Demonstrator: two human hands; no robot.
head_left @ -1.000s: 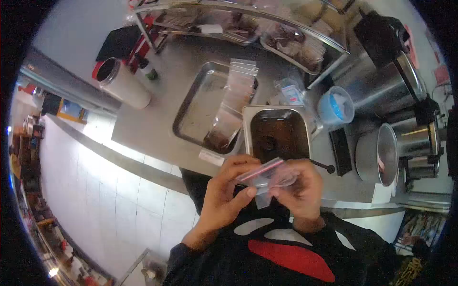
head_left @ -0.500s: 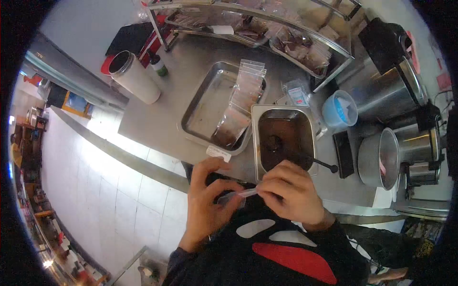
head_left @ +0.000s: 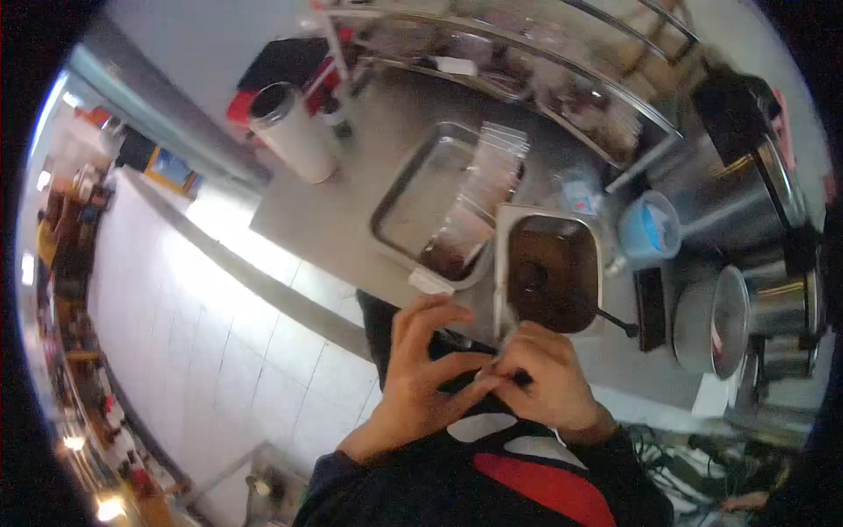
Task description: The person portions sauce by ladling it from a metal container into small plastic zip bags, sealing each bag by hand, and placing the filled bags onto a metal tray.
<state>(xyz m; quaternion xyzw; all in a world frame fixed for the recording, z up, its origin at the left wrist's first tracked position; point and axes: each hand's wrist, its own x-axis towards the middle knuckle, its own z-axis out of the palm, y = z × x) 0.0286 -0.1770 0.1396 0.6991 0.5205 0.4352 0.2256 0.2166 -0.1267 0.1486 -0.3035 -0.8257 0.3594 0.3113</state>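
Observation:
In front of my torso, my left hand and my right hand meet at the fingertips. Both pinch a small clear plastic bag, of which little shows; blur and fingers hide the rest. Just beyond my right hand stands a deep steel pan holding dark brown liquid. A ladle with a black handle rests in it. To its left lies a shallow steel tray with an overlapping row of filled clear bags along its right side.
A steel rack with trays of bagged items spans the back. White canister and small bottle stand at left. On the right are a blue-white tub, a dark flat object, a round metal pot and larger steel pots.
The camera view has shifted, so the counter appears farther right and slightly lower. My fingertips have come closer together on the bag, and less of it shows.

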